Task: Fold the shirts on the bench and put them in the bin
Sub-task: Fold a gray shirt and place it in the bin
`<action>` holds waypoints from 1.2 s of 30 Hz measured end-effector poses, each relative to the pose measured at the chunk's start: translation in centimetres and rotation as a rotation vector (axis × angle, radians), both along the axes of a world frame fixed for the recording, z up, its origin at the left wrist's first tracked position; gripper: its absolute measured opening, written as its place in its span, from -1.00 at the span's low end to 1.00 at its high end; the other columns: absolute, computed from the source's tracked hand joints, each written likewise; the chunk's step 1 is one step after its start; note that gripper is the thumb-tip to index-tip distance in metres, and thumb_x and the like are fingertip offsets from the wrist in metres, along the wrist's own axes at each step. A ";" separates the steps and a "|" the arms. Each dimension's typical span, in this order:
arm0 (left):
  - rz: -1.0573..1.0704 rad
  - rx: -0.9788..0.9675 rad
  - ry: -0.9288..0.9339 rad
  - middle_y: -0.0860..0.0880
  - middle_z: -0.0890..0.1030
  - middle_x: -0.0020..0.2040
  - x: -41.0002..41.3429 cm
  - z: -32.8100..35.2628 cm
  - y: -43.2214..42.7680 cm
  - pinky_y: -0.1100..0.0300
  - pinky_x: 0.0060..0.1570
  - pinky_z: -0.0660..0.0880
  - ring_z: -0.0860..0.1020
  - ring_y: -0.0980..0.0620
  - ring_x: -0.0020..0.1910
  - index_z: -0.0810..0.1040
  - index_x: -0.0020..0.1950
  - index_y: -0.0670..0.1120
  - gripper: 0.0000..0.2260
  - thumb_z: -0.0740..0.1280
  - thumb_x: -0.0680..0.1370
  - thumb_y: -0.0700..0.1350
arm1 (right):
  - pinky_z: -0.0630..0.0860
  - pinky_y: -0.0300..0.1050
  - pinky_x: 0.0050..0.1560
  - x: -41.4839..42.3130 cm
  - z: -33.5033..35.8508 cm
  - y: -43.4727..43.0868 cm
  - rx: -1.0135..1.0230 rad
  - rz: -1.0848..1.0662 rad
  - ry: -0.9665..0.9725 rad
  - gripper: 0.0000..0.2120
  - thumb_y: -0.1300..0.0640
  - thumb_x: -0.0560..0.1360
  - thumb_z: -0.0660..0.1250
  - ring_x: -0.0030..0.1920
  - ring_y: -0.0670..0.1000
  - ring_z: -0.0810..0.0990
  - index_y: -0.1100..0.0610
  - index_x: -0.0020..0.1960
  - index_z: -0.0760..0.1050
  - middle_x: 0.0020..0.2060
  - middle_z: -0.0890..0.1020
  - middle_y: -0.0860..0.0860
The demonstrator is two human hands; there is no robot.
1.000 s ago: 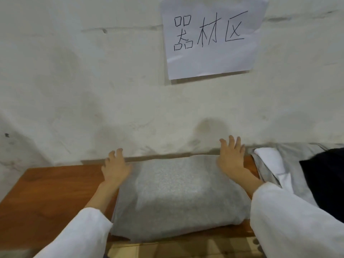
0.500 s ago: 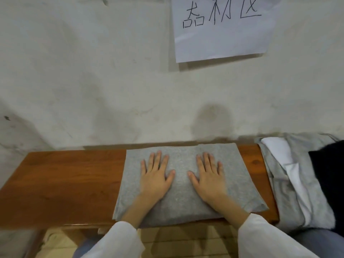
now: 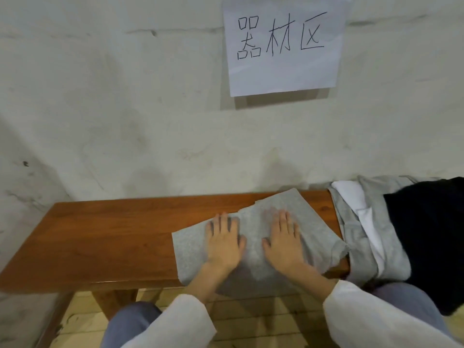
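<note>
Head view gives us both hands laid flat on a folded grey shirt (image 3: 252,222), which lies on the right half of the wooden table (image 3: 113,234). Our left hand (image 3: 223,243) rests palm down on the shirt's left part, fingers straight and slightly spread, gripping nothing. Our right hand (image 3: 283,241) lies beside it in the same way, palm down and fingers straight, with the two thumbs turned toward each other and a strip of grey cloth between them. Neither hand curls round the fabric; both simply press on it.

The shirt runs from close to the table's far edge down to its near edge, where the cloth hangs a little over the front. Its far right corner points toward the wall (image 3: 125,109), and its near right corner is rumpled and sags off the table's near edge.

At the table's right end we see a loose pile just beside the folded shirt: a grey garment (image 3: 356,247) with a white garment (image 3: 350,194) lying on it, and a black garment (image 3: 426,234) further right, draping down past the near edge.

White sleeves (image 3: 175,322) cover both our forearms. On the wall above the table hangs a paper sign (image 3: 283,71) with handwritten characters.
</note>
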State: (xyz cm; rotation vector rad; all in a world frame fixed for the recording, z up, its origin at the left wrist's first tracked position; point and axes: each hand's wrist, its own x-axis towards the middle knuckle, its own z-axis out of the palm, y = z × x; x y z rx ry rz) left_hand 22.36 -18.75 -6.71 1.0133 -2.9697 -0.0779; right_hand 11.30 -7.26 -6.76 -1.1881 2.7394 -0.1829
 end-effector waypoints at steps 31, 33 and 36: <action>-0.368 0.109 0.014 0.04 -0.27 0.53 1.2 -2.7 -3.5 0.08 0.46 -0.36 -0.33 0.04 0.50 -0.22 0.53 0.11 -0.37 -0.28 0.50 0.32 | -0.28 -0.06 0.51 -7.0 -1.9 4.9 0.087 0.424 -0.008 -0.18 -0.41 0.47 -0.24 0.48 -0.08 -0.36 0.09 0.50 -0.36 0.48 -0.34 -0.04; -0.282 0.226 0.072 0.04 -0.23 0.55 1.9 -2.3 -2.8 0.14 0.44 -0.36 -0.32 0.09 0.50 -0.18 0.54 0.10 -0.35 -0.19 0.52 0.33 | -0.32 -0.03 0.49 -6.9 -1.9 4.8 0.092 0.466 0.013 -0.20 -0.42 0.47 -0.25 0.49 -0.08 -0.36 0.05 0.51 -0.36 0.49 -0.32 -0.04; -0.186 0.340 0.121 0.08 -0.10 0.56 3.9 -1.5 -3.4 0.22 0.41 -0.28 -0.18 0.11 0.52 -0.05 0.56 0.06 -0.37 0.05 0.58 0.27 | -0.40 0.00 0.44 -6.8 -1.6 4.3 0.117 0.580 0.051 -0.31 -0.37 0.51 -0.25 0.48 -0.07 -0.39 -0.07 0.52 -0.33 0.49 -0.34 -0.09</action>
